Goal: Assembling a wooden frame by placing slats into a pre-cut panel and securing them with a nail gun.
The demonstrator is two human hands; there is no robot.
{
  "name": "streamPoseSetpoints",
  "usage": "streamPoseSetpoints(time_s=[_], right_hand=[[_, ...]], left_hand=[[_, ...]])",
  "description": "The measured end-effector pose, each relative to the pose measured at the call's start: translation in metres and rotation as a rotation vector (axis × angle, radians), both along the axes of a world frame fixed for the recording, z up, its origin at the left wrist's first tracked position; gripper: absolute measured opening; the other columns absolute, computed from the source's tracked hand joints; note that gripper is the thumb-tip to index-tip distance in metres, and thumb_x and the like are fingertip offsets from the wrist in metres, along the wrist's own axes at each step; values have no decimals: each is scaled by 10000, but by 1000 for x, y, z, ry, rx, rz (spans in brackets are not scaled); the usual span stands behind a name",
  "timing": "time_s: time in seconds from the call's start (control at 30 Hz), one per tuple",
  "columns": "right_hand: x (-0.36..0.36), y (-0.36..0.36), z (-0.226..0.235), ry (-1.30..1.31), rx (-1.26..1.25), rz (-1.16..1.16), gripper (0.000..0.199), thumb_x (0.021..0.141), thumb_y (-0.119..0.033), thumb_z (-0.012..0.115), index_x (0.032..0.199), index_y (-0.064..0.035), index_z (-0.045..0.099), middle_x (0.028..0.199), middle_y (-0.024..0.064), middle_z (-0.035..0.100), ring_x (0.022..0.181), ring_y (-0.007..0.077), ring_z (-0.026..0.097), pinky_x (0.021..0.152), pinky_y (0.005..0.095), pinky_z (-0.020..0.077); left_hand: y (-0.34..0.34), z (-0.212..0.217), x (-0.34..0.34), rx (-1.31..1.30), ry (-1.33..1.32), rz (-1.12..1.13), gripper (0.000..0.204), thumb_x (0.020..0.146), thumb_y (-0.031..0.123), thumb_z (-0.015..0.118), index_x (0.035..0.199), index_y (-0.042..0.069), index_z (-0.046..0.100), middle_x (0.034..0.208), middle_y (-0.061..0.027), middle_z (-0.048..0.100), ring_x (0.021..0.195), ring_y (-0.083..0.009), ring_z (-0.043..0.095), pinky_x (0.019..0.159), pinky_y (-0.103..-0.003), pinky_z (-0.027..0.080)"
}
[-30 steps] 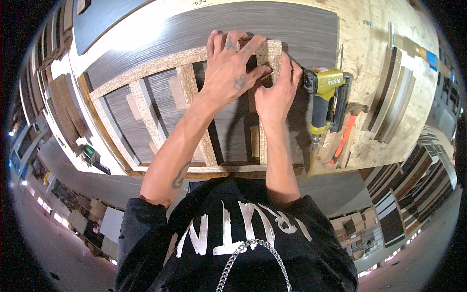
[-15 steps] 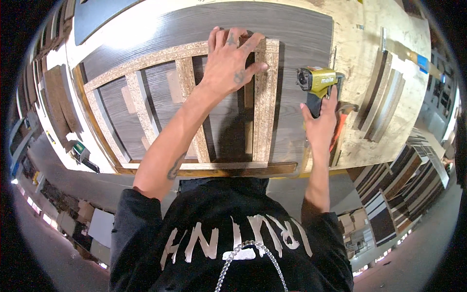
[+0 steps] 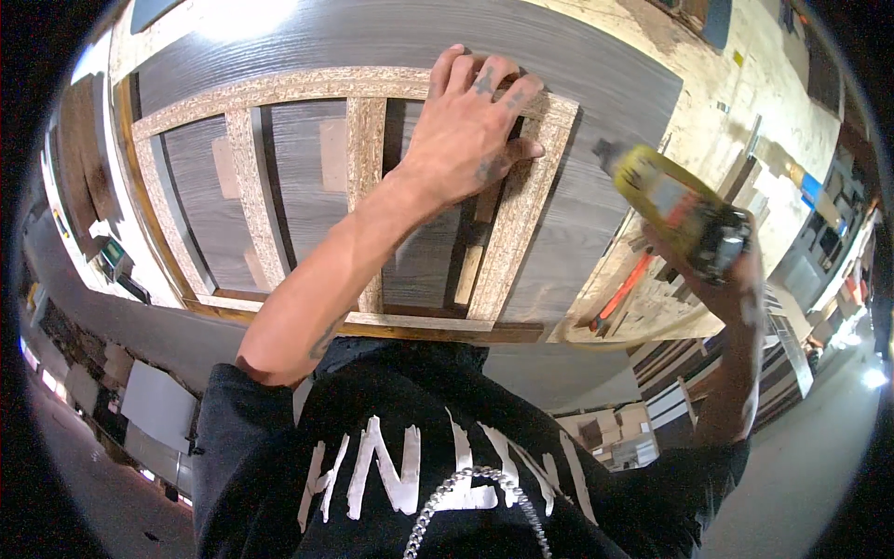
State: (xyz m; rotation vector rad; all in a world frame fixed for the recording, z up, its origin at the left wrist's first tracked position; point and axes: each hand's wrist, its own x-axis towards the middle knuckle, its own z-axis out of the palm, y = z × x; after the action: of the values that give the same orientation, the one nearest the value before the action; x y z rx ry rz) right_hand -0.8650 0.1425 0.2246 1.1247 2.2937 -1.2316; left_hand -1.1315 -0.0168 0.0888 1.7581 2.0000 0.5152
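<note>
My left hand grips the far right corner of a chipboard frame. Its fingers curl over the far rail and the thumb rests on the right-hand strip. Underneath lies a large grey wood-grain panel, seen between the frame's slats. In my right hand is a yellow-green nail gun, raised to the right of the frame. The gun is blurred by motion, its nose tilted up and left, apart from the frame. My right fingers are partly hidden behind the gun.
A hammer with an orange handle lies on the pale worktable right of the panel. An air hose runs along the near edge. Thin strips lie farther right. A dark green tool sits at the left edge.
My right hand has picked up the nail gun from the table and lifted it toward the right, turning it. My left hand keeps its place on the frame while the view has shifted.
</note>
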Motion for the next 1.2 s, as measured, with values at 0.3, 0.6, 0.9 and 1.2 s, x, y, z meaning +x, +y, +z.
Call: streamPoseSetpoints(time_s=[0.3, 0.6, 0.9, 1.2], right_hand=[[-7, 4, -52, -31, 236, 220, 720, 545, -182, 885, 1204, -4, 657, 999, 185, 711, 865, 229, 680, 802, 367, 529], [-55, -3, -30, -54, 66, 152, 649, 581, -138, 831, 1188, 16, 657, 960, 196, 719, 815, 225, 691, 807, 352, 538], [-71, -13, -26, -128, 48, 125, 612, 598, -97, 811, 1181, 13, 659, 902, 171, 722, 761, 224, 692, 752, 345, 544], [-74, -9, -28, -127, 50, 144, 705, 568, -126, 843, 1209, 71, 625, 948, 186, 721, 815, 221, 692, 800, 360, 547]], left_hand=[[4, -1, 7, 13, -33, 1, 615, 839, 467, 689, 1354, 182, 513, 1240, -98, 508, 1215, -354, 452, 1157, -521, 216], [2, -6, 6, 65, -55, 26, 575, 854, 468, 667, 1319, 162, 525, 1230, -102, 500, 1190, -340, 446, 1141, -519, 231], [1, -2, 5, 47, -47, 19, 614, 825, 442, 707, 1321, 134, 520, 1226, -108, 495, 1179, -349, 433, 1124, -509, 254], [0, -6, 3, 60, -29, 20, 654, 794, 413, 742, 1287, 72, 483, 1203, -116, 485, 1163, -336, 423, 1074, -467, 312]])
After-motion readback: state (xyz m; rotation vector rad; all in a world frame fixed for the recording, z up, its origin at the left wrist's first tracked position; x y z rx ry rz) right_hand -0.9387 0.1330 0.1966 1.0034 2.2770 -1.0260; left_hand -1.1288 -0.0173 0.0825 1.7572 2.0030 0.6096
